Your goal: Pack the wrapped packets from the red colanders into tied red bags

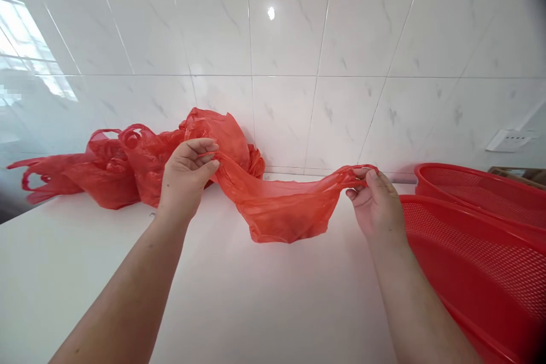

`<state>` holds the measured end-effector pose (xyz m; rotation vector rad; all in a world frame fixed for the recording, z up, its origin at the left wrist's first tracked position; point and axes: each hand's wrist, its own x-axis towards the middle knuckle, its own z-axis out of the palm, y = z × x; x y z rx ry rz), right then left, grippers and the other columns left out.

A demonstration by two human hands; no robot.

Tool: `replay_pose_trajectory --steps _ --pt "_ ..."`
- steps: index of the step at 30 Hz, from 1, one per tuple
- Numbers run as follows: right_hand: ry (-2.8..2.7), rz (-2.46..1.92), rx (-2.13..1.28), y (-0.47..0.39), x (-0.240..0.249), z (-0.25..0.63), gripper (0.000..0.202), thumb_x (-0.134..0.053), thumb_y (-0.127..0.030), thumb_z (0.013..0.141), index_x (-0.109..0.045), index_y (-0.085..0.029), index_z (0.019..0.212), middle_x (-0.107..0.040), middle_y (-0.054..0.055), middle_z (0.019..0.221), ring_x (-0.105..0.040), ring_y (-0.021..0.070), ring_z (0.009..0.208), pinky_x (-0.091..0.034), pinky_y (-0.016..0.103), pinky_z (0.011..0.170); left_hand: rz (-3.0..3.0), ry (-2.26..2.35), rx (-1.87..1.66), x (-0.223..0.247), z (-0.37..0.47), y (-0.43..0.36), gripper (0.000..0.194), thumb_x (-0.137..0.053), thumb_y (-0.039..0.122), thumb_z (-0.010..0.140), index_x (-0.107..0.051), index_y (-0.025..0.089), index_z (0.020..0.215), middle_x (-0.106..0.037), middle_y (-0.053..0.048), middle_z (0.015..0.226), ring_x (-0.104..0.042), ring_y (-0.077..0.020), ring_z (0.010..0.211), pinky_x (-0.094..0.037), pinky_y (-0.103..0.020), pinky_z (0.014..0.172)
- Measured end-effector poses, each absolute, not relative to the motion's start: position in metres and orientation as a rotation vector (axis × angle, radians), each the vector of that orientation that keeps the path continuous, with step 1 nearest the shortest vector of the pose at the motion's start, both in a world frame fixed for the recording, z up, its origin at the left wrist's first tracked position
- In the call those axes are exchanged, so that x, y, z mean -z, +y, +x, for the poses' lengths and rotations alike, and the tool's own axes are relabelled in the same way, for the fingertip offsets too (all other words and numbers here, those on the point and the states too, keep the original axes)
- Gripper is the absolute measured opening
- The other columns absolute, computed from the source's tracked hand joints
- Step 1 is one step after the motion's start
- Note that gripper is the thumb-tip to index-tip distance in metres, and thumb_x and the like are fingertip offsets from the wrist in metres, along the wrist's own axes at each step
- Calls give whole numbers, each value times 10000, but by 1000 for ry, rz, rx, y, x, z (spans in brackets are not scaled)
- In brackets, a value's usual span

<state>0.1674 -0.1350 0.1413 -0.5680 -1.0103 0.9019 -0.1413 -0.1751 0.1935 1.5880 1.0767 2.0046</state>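
Observation:
A thin red plastic bag hangs stretched between my two hands above the white table. My left hand pinches one handle end of it between thumb and fingers. On the other side, my right hand grips the opposite handle end, fingers closed on the gathered plastic. The bag sags in the middle and looks thin and flat; whether anything lies inside cannot be made out. Behind my left hand stand several filled red plastic bags, their contents hidden.
On the right are red perforated plastic baskets, one behind the other. A white table runs up to a glossy tiled wall. A power socket is on the wall at right, above part of a cardboard box.

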Motion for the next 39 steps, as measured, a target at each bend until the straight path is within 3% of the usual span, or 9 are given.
replay_pose_trajectory --steps 3,7,14,18,22,27,32,35,39 --pt "-1003 -651 -859 -135 -134 168 284 -618 -498 778 -670 -220 783 -615 27 896 -551 130 737 -380 238 552 1578 1120 -1939 -191 -137 -185 315 -696 207 671 -612 202 975 -620 -41 1035 -609 -160 861 -492 -320 809" --pt "-1051 -695 -854 -134 -111 173 508 -453 -671 801 -608 -260 1056 -600 70 1116 -575 180 872 -420 267 605 1530 1262 -1903 -175 -142 -190 345 -708 312 688 -618 206 1004 -631 -54 1025 -612 -192 860 -501 -343 782" --pt "-1119 -801 -967 -127 -64 175 916 -679 -737 506 -418 -298 1265 -427 106 1385 -455 271 1226 -458 372 872 1470 1122 -1342 -97 -175 -195 706 -701 494 679 -451 306 1311 -479 -126 1355 -434 -330 1252 -431 -453 933" --pt "-1204 -769 -1207 -128 -64 161 837 -818 -509 515 -459 -288 1238 -538 98 1271 -539 259 1123 -482 377 851 1467 1061 -1152 -74 -144 -198 849 -812 351 569 -440 333 1332 -387 -107 1446 -248 -355 1373 -332 -498 1023" --pt "-1107 -824 -1340 -123 -63 147 619 -836 -400 539 -588 -231 1080 -665 71 1009 -632 242 895 -508 383 780 1321 957 -1204 -69 -95 -179 586 -818 245 552 -632 236 1108 -618 -121 1181 -511 -350 1166 -420 -439 931" --pt "-939 -850 -1458 -112 -41 144 345 -775 -382 630 -679 -192 901 -694 75 898 -642 261 880 -504 412 796 941 1033 -1386 -46 -71 -138 268 -770 270 610 -679 211 856 -702 -73 921 -625 -278 950 -465 -369 811" --pt "-856 -588 -1455 -97 -32 147 202 -716 -397 665 -639 -264 796 -637 23 1159 -583 250 1079 -474 444 890 751 848 -1410 -32 -62 -115 189 -709 312 662 -647 172 772 -701 -66 816 -653 -221 755 -484 -310 651" --pt "-807 -594 -1422 -87 -35 139 200 -699 -394 668 -588 -263 772 -666 8 892 -613 220 954 -490 412 845 677 734 -1421 -33 -56 -109 196 -706 313 669 -650 166 786 -698 -59 829 -648 -204 767 -488 -295 672" --pt "-787 -674 -1452 -84 -38 121 188 -655 -371 687 -525 -242 726 -379 -63 527 -465 127 533 -463 279 589 563 704 -1412 -23 -53 -104 148 -687 285 680 -611 165 721 -670 -26 734 -629 -159 678 -482 -269 655"
